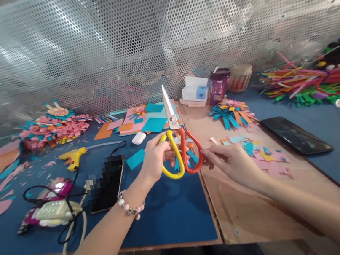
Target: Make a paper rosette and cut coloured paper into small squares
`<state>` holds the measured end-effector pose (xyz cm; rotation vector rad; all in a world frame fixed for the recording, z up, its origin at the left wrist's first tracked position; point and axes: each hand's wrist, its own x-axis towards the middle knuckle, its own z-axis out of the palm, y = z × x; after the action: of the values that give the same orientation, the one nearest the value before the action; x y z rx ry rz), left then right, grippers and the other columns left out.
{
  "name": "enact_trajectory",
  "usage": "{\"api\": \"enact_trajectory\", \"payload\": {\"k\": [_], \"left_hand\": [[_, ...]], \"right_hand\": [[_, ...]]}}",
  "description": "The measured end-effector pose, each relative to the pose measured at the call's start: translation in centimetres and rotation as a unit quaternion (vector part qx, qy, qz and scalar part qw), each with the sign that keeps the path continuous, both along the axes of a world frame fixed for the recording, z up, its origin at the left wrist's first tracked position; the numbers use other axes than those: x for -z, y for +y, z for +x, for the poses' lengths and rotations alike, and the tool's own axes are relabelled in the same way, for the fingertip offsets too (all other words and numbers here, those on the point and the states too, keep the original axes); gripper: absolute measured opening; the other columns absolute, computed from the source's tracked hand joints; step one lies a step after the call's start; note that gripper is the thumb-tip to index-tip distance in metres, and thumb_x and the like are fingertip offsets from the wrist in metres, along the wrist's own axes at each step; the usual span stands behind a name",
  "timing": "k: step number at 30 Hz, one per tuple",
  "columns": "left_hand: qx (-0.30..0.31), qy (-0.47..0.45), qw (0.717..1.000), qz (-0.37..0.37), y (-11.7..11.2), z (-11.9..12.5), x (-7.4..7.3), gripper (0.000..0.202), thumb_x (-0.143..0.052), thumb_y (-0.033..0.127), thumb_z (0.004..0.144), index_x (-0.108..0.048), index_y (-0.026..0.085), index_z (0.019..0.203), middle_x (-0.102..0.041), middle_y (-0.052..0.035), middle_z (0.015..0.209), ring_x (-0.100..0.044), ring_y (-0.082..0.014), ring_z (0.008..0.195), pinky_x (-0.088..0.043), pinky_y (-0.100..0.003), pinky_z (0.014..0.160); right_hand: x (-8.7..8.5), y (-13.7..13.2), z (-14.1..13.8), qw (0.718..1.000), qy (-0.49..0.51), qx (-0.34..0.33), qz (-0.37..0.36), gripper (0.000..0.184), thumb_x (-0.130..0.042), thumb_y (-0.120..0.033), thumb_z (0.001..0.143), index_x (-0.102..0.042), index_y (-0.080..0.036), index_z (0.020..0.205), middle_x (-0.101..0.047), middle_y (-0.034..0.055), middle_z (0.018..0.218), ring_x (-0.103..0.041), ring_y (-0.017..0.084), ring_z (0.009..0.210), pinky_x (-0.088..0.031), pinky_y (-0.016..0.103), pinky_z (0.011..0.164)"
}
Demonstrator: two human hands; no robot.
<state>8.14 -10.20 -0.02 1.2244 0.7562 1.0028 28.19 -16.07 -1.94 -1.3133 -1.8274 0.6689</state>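
Observation:
A pair of scissors (pixel 173 119) stands upright above the table, blades together and pointing away from me, with one yellow and one red handle loop. My left hand (pixel 157 157) grips the yellow loop, thumb on its side and fingers curled behind. At the outer edge of the red loop, my right hand (pixel 226 159) is closed in a pinch on it. Behind the handles lie small blue and orange paper pieces (pixel 192 157), partly hidden. Past the blades are blue paper squares (pixel 156 124) on pink and orange sheets.
Left lie a yellow glue gun (pixel 74 157), a power strip (pixel 56 210) with cords, and a dark phone (pixel 108 187). A fringed paper flower (pixel 233 113), paper scraps (pixel 270 155) and another phone (pixel 295 135) lie right. A purple cup (pixel 219 86) stands by the perforated metal screen (pixel 132 43).

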Motion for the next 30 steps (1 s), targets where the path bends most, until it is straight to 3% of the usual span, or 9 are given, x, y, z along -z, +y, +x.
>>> {"api": "enact_trajectory", "payload": {"k": [7, 18, 22, 30], "left_hand": [[0.002, -0.006, 1.000, -0.013, -0.2, 0.2, -0.1, 0.046, -0.050, 0.020, 0.071, -0.055, 0.014, 0.117, -0.071, -0.0090, 0.077, -0.067, -0.0208, 0.058, -0.036, -0.019, 0.034], [-0.005, -0.018, 1.000, -0.018, 0.2, 0.1, -0.2, 0.045, -0.048, 0.019, 0.070, -0.057, 0.014, 0.114, -0.068, -0.0060, 0.071, -0.065, -0.0187, 0.054, -0.036, -0.019, 0.035], [-0.017, -0.006, 1.000, -0.004, 0.2, 0.1, -0.2, 0.044, -0.048, 0.018, 0.070, -0.058, 0.014, 0.112, -0.069, -0.0060, 0.075, -0.063, -0.0165, 0.051, -0.037, -0.019, 0.034], [-0.016, 0.009, 1.000, 0.012, 0.0, 0.0, 0.1, 0.044, -0.047, 0.018, 0.071, -0.059, 0.016, 0.113, -0.069, -0.0050, 0.076, -0.063, -0.0165, 0.053, -0.038, -0.020, 0.035]], "right_hand": [[0.6, 0.1, 0.0, 0.999, -0.032, 0.017, 0.040, 0.035, -0.040, -0.033, 0.094, -0.062, -0.017, 0.073, -0.062, 0.0030, 0.065, -0.059, 0.013, 0.059, -0.048, 0.027, 0.061], [-1.2, -0.7, 0.1, 0.999, 0.030, -0.005, 0.011, 0.034, -0.043, -0.032, 0.094, -0.063, -0.019, 0.070, -0.065, 0.0005, 0.065, -0.061, 0.012, 0.062, -0.046, 0.024, 0.060], [-1.2, -0.7, -0.1, 0.998, 0.053, 0.000, -0.024, 0.027, -0.049, -0.033, 0.090, -0.068, -0.018, 0.079, -0.068, 0.0021, 0.071, -0.064, 0.013, 0.063, -0.050, 0.024, 0.061], [-0.6, -0.4, -0.2, 1.000, 0.018, 0.021, -0.012, 0.032, -0.047, -0.032, 0.091, -0.065, -0.018, 0.068, -0.067, 0.0016, 0.063, -0.063, 0.013, 0.056, -0.049, 0.025, 0.058]]}}
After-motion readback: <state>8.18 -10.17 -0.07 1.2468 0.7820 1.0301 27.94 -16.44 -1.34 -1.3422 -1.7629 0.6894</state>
